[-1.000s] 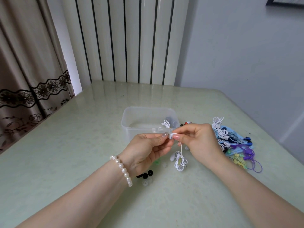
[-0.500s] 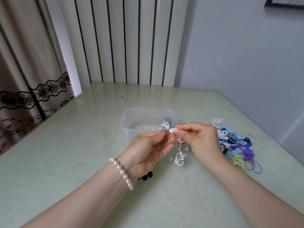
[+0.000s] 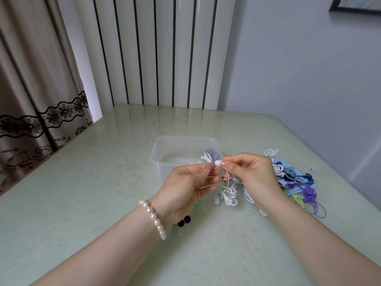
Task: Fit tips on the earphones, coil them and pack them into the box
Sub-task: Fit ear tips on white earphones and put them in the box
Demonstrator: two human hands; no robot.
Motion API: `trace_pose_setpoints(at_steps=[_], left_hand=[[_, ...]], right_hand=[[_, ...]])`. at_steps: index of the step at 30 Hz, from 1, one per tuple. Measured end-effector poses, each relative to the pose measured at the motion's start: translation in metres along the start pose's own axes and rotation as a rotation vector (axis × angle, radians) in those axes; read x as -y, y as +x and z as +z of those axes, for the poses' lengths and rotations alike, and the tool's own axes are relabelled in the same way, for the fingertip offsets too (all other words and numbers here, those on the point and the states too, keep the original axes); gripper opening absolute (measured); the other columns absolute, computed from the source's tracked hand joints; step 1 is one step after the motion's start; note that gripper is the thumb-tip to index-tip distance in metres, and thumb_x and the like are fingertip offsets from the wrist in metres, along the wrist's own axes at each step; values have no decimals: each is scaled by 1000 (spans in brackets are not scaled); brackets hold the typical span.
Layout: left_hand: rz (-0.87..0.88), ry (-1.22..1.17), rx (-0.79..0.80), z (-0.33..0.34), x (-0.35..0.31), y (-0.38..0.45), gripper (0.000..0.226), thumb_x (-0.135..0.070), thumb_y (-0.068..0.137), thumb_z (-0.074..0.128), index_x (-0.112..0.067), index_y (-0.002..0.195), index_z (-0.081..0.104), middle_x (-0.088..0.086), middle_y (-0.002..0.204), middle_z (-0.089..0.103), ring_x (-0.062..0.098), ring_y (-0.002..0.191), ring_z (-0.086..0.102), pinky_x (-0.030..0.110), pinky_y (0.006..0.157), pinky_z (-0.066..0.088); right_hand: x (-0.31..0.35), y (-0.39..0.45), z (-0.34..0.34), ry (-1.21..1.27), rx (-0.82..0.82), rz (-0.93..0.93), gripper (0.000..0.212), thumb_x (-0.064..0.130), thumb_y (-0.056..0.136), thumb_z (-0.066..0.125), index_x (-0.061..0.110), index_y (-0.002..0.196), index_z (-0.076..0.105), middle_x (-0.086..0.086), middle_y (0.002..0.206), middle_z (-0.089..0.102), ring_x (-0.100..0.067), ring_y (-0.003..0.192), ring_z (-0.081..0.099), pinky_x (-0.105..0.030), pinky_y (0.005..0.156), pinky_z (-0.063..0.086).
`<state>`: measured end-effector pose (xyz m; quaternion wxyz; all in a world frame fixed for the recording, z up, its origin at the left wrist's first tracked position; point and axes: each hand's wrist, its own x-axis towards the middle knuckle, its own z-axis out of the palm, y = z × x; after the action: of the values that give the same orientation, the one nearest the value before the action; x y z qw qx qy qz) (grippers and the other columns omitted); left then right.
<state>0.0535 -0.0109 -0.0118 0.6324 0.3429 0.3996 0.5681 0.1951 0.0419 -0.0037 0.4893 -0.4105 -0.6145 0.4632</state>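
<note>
White earbud (image 3: 217, 163) pinched between both hands above the tabletop (image 3: 82, 193), just in front of the clear plastic box (image 3: 165, 149).

Right hand (image 3: 253, 174) pinching the smooth, rounded bud at thumb and forefinger; left hand (image 3: 185, 188) meeting it with thumb tip, other fingers curled, contents hidden. Thin white cord dangling to a loose coil (image 3: 228, 196). Glossy pale-green surface; tangled coloured earphones (image 3: 294, 180) beside, partly hidden behind the wrist. Small black tips (image 3: 184, 221) near the pearl bracelet (image 3: 154, 218).

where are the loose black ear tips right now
In the head view the black ear tips lie on the table near the left wrist, right of the pearl bracelet and nearer the person than the clear box.
</note>
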Motion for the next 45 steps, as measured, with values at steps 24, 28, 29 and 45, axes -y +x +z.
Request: trace_pose_setpoints(at_steps=[24, 28, 29, 45], left_hand=[[11, 1254, 2, -46, -26, 4, 15, -10, 77, 67, -24, 78, 71, -17, 63, 64, -4, 56, 58, 11, 54, 45], [19, 1293, 42, -44, -23, 5, 15, -8, 79, 65, -15, 90, 73, -18, 61, 59, -8, 49, 54, 9, 53, 46], [14, 1296, 53, -43, -21, 5, 15, -7, 79, 64, -14, 90, 73, -16, 59, 59, -8, 45, 54, 11, 52, 46], [111, 1335, 83, -37, -14, 5, 15, -6, 80, 63, -12, 89, 73, -17, 57, 54, -14, 38, 46, 3, 44, 35]], right_hand=[[79, 67, 29, -24, -9, -182, 8, 4, 75, 72, 8, 76, 65, -3, 63, 65, -6, 48, 61, -16, 50, 44], [47, 85, 51, -197, 5, -138, 17, 8, 74, 74, 16, 66, 62, -2, 60, 62, -1, 43, 58, -12, 47, 43], [38, 88, 55, -235, 9, -118, 18, 9, 74, 75, 16, 65, 61, -1, 59, 61, 0, 42, 57, -11, 47, 43], [25, 92, 24, -878, 217, -161, 15, 12, 79, 70, 6, 93, 72, -6, 93, 70, -13, 87, 62, -17, 73, 39]])
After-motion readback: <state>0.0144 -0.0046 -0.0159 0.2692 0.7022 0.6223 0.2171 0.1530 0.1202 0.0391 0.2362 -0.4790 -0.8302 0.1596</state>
